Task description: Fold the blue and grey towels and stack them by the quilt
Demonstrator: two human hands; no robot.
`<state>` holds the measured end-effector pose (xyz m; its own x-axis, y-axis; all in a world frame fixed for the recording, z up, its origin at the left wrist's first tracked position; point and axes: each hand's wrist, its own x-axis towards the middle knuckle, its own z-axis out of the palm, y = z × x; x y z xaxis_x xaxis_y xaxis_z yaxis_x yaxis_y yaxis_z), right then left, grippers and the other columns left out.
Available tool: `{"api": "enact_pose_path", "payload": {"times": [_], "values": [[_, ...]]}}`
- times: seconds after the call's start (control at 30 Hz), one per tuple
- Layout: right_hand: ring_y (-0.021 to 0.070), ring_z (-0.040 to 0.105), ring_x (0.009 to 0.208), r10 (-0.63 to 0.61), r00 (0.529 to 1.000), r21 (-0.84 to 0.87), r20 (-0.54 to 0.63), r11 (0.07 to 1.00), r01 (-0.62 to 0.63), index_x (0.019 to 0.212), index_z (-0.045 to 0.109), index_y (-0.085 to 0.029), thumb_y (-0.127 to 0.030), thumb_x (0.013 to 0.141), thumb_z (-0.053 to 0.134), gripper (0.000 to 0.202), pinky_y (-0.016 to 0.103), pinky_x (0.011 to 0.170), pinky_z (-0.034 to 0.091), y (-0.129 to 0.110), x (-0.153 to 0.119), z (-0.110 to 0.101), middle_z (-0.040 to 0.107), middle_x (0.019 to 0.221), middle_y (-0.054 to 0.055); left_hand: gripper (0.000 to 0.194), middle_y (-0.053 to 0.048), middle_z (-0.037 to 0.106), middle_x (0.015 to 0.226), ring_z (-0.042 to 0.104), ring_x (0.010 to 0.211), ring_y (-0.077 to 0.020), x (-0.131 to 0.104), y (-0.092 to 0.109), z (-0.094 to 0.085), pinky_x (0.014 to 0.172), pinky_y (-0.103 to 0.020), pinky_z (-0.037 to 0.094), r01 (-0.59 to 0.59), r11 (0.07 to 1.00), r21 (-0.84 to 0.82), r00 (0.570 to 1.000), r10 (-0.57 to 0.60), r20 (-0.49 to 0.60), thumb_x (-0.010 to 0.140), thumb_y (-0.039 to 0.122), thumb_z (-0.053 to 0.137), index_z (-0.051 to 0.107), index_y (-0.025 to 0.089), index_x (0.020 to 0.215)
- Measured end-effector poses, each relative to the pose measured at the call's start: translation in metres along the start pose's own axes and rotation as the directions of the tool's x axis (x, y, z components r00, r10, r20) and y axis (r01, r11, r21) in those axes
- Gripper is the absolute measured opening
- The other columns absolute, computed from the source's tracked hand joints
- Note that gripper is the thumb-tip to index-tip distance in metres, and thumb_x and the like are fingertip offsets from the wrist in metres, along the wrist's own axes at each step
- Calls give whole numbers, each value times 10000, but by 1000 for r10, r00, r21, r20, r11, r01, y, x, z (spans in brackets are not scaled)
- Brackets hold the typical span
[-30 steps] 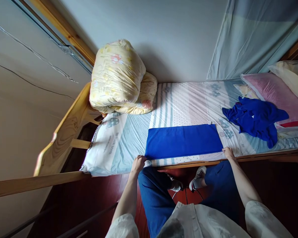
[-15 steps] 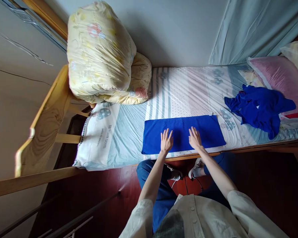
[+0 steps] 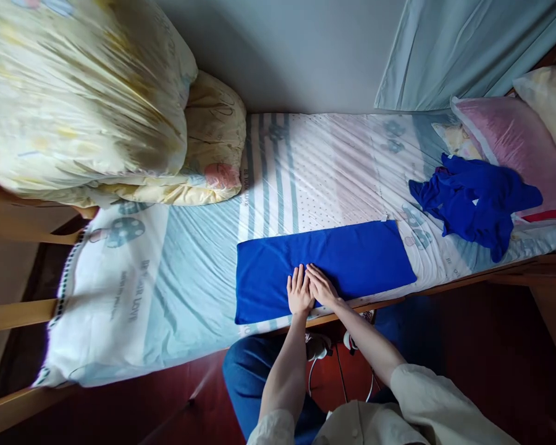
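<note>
A blue towel point(image 3: 370, 253) lies flat as a long rectangle along the front edge of the bed. Palm down on its near part rests my left hand point(image 3: 301, 290), fingers stretched out. Right beside it, my right hand point(image 3: 322, 287) lies flat on the same cloth, its fingertips touching or nearly touching the left hand's fingers. Neither hand holds anything. A crumpled blue cloth point(image 3: 479, 198) sits apart to the right, against a pink pillow point(image 3: 505, 133).
Folded yellow quilts point(image 3: 120, 105) are piled at the back left of the bed point(image 3: 194, 278). A pale curtain point(image 3: 435, 55) hangs at the back right. Wooden rails point(image 3: 18, 315) stand at the left end, and cables run on the floor below.
My right hand has moved left across the towel, up beside my left hand. The view has shifted, so the quilts appear larger and further left. The crumpled cloth has not moved on the bed.
</note>
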<state>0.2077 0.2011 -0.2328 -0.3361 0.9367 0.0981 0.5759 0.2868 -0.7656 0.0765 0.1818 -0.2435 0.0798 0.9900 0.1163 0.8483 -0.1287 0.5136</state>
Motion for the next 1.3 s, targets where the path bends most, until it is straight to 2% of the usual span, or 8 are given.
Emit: {"api": "enact_pose_path", "payload": {"times": [0.1, 0.2, 0.37, 0.53, 0.67, 0.77, 0.87, 1.3], "values": [[189, 409, 1575, -58, 998, -41, 27, 997, 59, 1661, 403, -235, -118, 1057, 352, 617, 411, 1295, 428, 8, -2, -13, 484, 1659, 55, 559, -142, 442, 1675, 348, 1603, -313, 1, 3, 0, 1339, -564, 213, 12, 1000, -9, 1000, -12, -17, 1021, 267, 411, 572, 160, 1546], [191, 431, 1562, -51, 999, -114, -7, 992, 50, 1652, 420, -235, -131, 1060, 370, 603, 412, 1295, 429, 18, -7, -35, 492, 1652, 55, 567, -122, 442, 1678, 349, 1603, -305, 2, 5, -3, 1336, -561, 224, 21, 1000, -11, 1000, -22, -17, 1022, 254, 411, 549, 190, 1569], [207, 430, 1564, 29, 996, -238, -86, 970, -49, 1622, 478, -195, -191, 1067, 413, 559, 419, 1314, 389, 48, -26, -85, 498, 1644, 80, 574, -108, 458, 1671, 350, 1602, -296, 3, 7, -5, 1337, -558, 220, 28, 1000, -4, 999, -29, -30, 1024, 243, 407, 531, 209, 1583], [219, 416, 1572, 126, 979, -377, -163, 908, -180, 1616, 487, -173, -250, 1077, 372, 557, 452, 1335, 330, 87, -52, -143, 494, 1647, 90, 586, -103, 460, 1670, 331, 1612, -284, 3, 7, -5, 1345, -540, 204, 39, 999, 3, 999, -39, -12, 1018, 253, 406, 522, 210, 1590], [235, 390, 1585, 225, 941, -453, -252, 832, -321, 1623, 468, -148, -284, 1073, 339, 581, 474, 1331, 311, 119, -74, -189, 464, 1668, 112, 604, -97, 485, 1655, 331, 1612, -281, 3, 6, -4, 1347, -544, 199, 42, 999, 8, 999, -42, -18, 1011, 261, 404, 501, 228, 1607], [240, 378, 1588, 335, 867, -476, -368, 733, -486, 1613, 463, -110, -299, 1068, 317, 595, 485, 1316, 310, 137, -85, -211, 459, 1669, 149, 615, -92, 472, 1664, 337, 1609, -293, 3, 6, -4, 1347, -555, 202, 61, 998, -9, 998, -61, -4, 1010, 274, 400, 485, 242, 1618], [237, 393, 1576, 372, 815, -480, -445, 669, -568, 1607, 462, -101, -298, 1057, 315, 603, 485, 1305, 316, 147, -87, -218, 464, 1663, 171, 625, -90, 466, 1668, 336, 1608, -305, 4, 7, -5, 1346, -572, 199, 77, 996, -35, 997, -77, 8, 1006, 283, 399, 473, 247, 1626], [295, 458, 1518, 288, 812, -451, -508, 714, -536, 1549, 530, -77, -248, 983, 405, 604, 548, 1273, 345, 158, -84, -210, 552, 1578, 213, 606, -101, 471, 1664, 335, 1609, -289, 10, 13, -11, 1351, -544, 192, 86, 995, 50, 995, -88, 42, 995, 274, 398, 526, 190, 1581]]}}
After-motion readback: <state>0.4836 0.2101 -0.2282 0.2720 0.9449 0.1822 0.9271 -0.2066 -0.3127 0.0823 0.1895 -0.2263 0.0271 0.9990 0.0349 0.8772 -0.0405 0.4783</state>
